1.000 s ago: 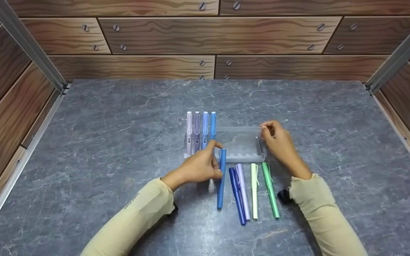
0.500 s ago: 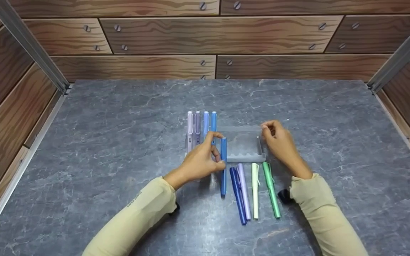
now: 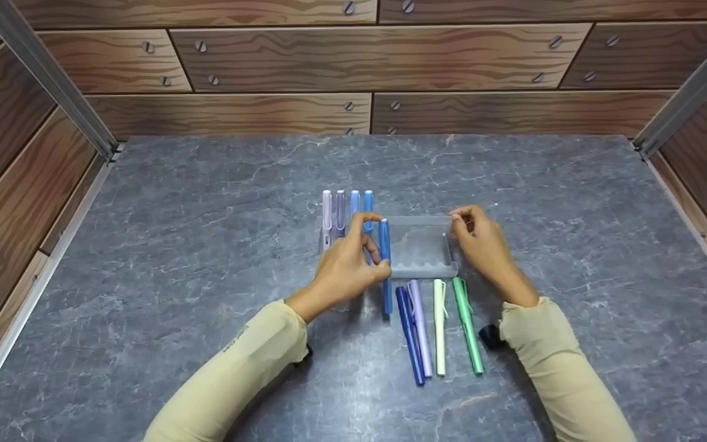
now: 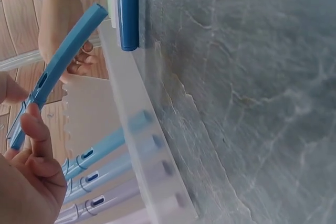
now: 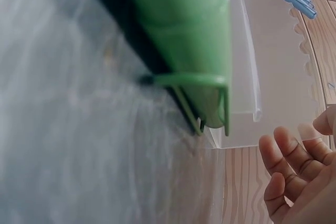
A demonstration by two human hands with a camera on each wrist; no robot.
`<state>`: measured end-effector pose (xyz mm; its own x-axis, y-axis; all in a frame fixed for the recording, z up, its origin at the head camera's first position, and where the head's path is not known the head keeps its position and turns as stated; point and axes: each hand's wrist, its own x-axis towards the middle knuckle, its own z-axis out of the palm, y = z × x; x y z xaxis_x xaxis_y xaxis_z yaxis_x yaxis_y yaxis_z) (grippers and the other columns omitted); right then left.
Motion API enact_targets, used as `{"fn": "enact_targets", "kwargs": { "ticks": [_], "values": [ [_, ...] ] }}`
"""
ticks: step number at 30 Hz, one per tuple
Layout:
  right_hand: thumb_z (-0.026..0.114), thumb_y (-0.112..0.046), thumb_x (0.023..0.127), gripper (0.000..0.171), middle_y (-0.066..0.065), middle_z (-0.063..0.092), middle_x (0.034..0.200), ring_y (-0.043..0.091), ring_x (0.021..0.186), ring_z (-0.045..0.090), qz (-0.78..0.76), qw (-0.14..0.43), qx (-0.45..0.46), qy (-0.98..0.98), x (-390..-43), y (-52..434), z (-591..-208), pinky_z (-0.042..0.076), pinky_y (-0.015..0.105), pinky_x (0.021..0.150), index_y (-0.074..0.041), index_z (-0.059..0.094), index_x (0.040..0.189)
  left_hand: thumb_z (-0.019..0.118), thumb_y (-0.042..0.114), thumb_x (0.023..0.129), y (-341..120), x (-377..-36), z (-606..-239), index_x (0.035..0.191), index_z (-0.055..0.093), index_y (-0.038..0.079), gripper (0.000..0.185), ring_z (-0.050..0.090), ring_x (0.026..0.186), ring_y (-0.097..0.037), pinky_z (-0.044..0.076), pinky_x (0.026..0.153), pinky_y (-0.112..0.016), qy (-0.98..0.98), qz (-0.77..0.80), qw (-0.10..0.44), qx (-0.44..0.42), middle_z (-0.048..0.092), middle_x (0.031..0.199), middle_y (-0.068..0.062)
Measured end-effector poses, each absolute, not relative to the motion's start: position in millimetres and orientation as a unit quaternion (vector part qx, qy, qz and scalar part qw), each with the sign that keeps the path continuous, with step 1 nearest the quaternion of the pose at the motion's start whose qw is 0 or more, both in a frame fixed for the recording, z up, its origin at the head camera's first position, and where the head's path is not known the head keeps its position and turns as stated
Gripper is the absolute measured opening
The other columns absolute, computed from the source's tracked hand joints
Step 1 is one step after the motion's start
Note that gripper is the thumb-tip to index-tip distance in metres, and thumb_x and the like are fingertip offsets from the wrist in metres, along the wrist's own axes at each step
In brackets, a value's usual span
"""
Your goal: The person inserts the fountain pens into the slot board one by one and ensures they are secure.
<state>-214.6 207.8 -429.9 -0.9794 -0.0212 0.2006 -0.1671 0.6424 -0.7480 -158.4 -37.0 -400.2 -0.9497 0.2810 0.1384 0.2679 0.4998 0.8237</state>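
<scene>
At the left end of the clear tray (image 3: 422, 271), four pens lie side by side, their tops sticking out past its far edge: a pale lilac pen (image 3: 327, 215), a grey-purple pen (image 3: 340, 209), a periwinkle pen (image 3: 355, 200) and a sky-blue pen (image 3: 369, 205). The left hand (image 3: 344, 267) is over the tray's near edge, just right of these four, its thumb and fingers closed on the clip half of a blue pen (image 3: 385, 242). That pen is raised above the tray, its free end reaching past the near edge. Held by one half only, it could tip or twist if the pinch loosens, and a low free end could catch the tray's near wall. The curled fingers are close to the sky-blue pen and might knock it out of line.

Near side of the tray, left to right, lie a dark blue pen (image 3: 410, 336), a light purple pen (image 3: 421, 334), a pale green pen (image 3: 439, 328) and a green pen (image 3: 467, 326). The first two lie against each other, so disturbing one would probably shift its neighbour.

At the tray's far right corner, the right hand (image 3: 482, 245) appears to pinch the edge lightly between thumb and forefinger, the other fingers loosely bent. Should that light hold give, any push from the left could slide or turn the tray, nudging the green pen just off its near edge.
</scene>
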Motion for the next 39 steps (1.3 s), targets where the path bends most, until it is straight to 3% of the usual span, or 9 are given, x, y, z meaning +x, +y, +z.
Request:
{"fn": "enact_targets", "kwargs": {
  "ticks": [16, 39],
  "values": [
    [0.05, -0.013, 0.097, 0.021, 0.016, 0.068, 0.085, 0.008, 0.072, 0.055, 0.415, 0.093, 0.046, -0.904, -213, 207, -431, 0.042, 0.017, 0.065, 0.001, 0.061, 0.109, 0.066, 0.015, 0.077, -33, -166, -397, 0.134, 0.038, 0.018, 0.063, 0.037, 0.048, -0.004, 0.03, 0.045, -0.021, 0.891, 0.409, -0.126, 0.15, 0.061, 0.077, 0.006],
    [0.049, -0.012, 0.098, 0.021, 0.016, 0.067, 0.085, 0.01, 0.073, 0.055, 0.419, 0.091, 0.047, -0.902, -214, 207, -430, 0.043, 0.018, 0.066, 0.002, 0.06, 0.108, 0.064, 0.014, 0.082, -35, -177, -395, 0.134, 0.037, 0.016, 0.058, 0.032, 0.045, -0.005, 0.023, 0.042, -0.02, 0.897, 0.38, -0.172, 0.149, 0.062, 0.08, 0.005]
  ]
}}
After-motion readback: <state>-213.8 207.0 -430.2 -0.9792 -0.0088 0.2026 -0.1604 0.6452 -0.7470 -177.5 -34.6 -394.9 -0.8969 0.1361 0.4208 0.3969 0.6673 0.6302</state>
